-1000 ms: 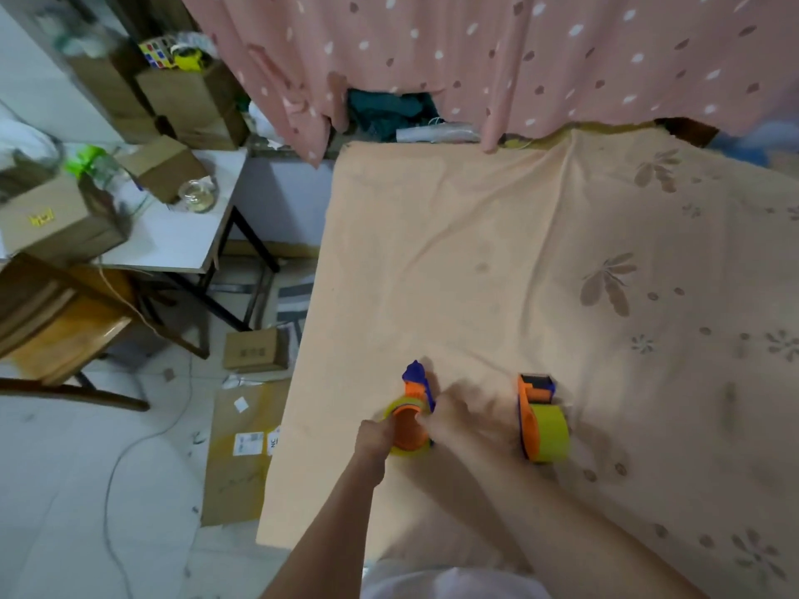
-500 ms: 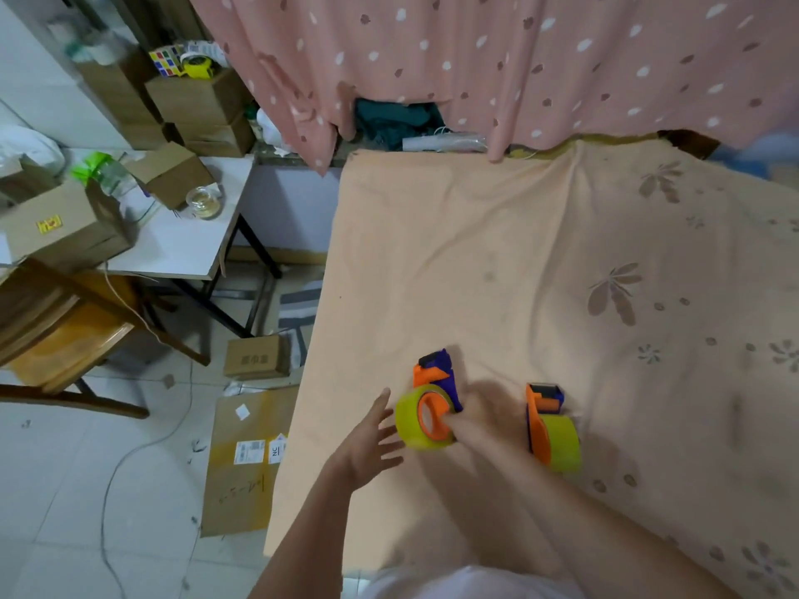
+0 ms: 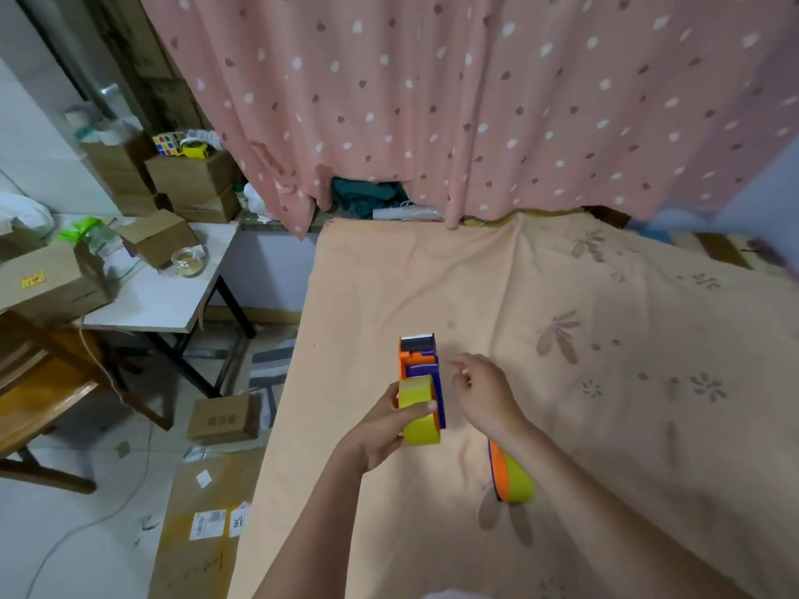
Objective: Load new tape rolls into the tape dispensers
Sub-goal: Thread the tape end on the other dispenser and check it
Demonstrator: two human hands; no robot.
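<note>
My left hand [image 3: 385,430] grips an orange and blue tape dispenser [image 3: 421,365] that carries a yellow tape roll [image 3: 418,410], thumb across the roll. The dispenser is lifted above the peach cloth, its cutter end pointing away from me. My right hand [image 3: 484,389] hovers just right of it with loosely curled fingers and holds nothing. A second dispenser [image 3: 510,473], also orange and blue with a yellow roll, lies on the cloth under my right forearm, partly hidden.
The peach flowered cloth [image 3: 605,339] covers the work surface; its left edge drops to the floor. A pink dotted curtain [image 3: 475,101] hangs behind. To the left stand a white side table [image 3: 151,300] with cardboard boxes [image 3: 47,278] and a wooden chair [image 3: 39,382].
My left hand, open half a second ago, has taken hold of the dispenser and lifted it. My right hand has let go and moved to the right. The camera has tilted up.
</note>
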